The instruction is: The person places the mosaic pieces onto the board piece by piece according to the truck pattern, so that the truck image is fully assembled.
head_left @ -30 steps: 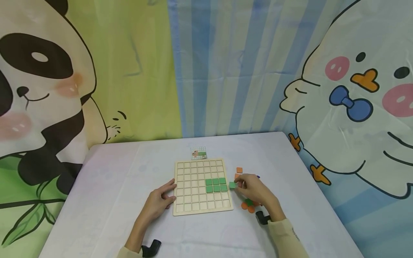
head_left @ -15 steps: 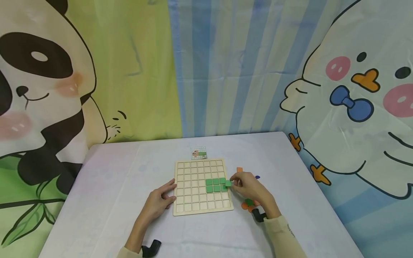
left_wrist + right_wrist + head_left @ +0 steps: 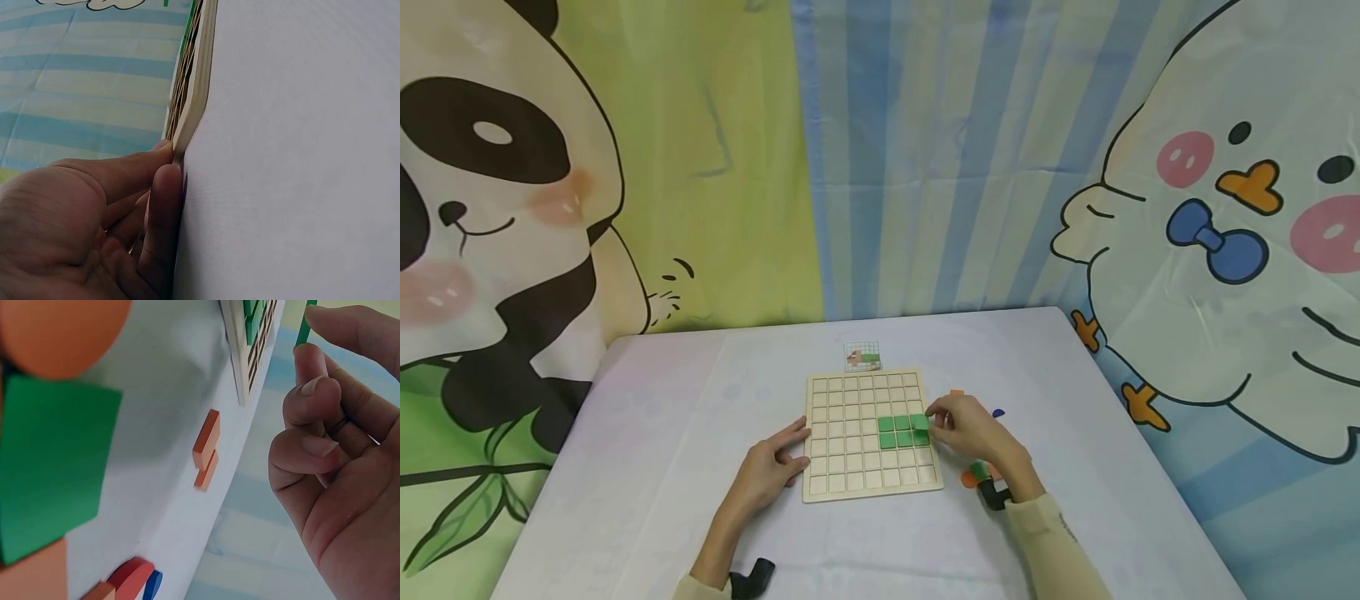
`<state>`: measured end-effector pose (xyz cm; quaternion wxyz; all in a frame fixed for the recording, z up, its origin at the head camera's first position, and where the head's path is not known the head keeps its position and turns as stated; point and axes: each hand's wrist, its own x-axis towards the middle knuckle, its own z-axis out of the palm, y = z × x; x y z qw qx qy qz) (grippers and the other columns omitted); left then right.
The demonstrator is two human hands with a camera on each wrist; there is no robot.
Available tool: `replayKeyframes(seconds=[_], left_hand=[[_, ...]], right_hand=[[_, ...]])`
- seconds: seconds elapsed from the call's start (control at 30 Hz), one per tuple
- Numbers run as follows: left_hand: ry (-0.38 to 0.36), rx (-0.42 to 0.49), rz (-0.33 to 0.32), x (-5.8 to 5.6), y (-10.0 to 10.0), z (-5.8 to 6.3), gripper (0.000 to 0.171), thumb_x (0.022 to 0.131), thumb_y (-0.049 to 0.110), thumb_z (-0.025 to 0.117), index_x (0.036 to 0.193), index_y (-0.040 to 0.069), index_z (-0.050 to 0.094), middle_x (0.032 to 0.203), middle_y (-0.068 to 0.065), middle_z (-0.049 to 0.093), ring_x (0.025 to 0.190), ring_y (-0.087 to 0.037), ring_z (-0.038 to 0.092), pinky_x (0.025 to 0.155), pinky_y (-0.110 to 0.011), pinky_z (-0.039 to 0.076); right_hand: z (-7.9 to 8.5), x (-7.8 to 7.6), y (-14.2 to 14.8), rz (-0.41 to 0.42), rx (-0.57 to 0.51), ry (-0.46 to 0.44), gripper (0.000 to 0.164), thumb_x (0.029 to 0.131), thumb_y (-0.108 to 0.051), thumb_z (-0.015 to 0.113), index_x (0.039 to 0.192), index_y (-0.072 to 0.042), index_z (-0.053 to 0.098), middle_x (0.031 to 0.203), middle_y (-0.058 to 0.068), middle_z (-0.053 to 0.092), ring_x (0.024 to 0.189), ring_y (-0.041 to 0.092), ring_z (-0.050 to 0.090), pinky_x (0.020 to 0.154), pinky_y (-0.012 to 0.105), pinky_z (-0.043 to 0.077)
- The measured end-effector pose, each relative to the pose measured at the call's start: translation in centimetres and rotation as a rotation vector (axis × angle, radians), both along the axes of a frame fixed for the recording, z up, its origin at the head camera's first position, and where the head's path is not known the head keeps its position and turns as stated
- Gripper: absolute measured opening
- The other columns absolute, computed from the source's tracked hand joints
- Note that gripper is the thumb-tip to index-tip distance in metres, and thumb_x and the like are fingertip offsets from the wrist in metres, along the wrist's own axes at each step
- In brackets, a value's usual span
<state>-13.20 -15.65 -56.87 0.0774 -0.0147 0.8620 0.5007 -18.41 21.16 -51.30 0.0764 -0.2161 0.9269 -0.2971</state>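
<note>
A pale wooden grid board (image 3: 835, 450) lies on the table, with green square tiles (image 3: 887, 439) filling several cells at its right side. My right hand (image 3: 973, 429) pinches another green square tile (image 3: 920, 422) between thumb and finger, over the upper right of the green group. In the right wrist view, that hand (image 3: 350, 431) holds the tile (image 3: 304, 328) on edge, while the other fingers curl. My left hand (image 3: 767, 465) touches the board's left edge with thumb and fingertips. The left wrist view shows its digits (image 3: 165, 181) against the board's rim (image 3: 203, 69).
A small pattern card (image 3: 861, 356) lies behind the board. Loose pieces sit to the right: orange squares (image 3: 207, 440), a blue piece (image 3: 997, 413), a red piece (image 3: 131, 578), a green piece (image 3: 53, 462) and an orange round (image 3: 65, 334). My right forearm covers part of them.
My right hand has moved left with the green tile, from beside the board's right edge to over the green group. The left hand has stayed at the board's left edge.
</note>
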Motion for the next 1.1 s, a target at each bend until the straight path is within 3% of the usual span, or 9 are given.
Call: replayKeyframes(seconds=[0.37,1.1], left_hand=[[-0.001,0.000,0.001,0.0,0.0,-0.2,0.058,0.091,0.007,0.082,0.146,0.016,0.065,0.160,0.008,0.056,0.060,-0.013,0.061,0.054,-0.024,0.046],[-0.001,0.010,0.002,0.0,0.0,0.0,0.058,0.091,0.007,0.081,0.146,0.014,0.065,0.161,0.008,0.055,0.060,-0.013,0.061,0.054,-0.024,0.047]], right_hand=[[0.5,-0.6,-1.3,0.059,-0.018,-0.008,0.023,0.096,-0.011,0.077,0.116,-0.002,0.076,0.086,-0.002,0.067,0.070,0.007,0.055,0.061,0.021,0.047],[0.1,-1.2,-3.4,0.060,0.007,-0.055,0.022,0.097,-0.017,0.075,0.118,-0.007,0.076,0.088,-0.006,0.065,0.076,0.008,0.057,0.068,0.023,0.049]])
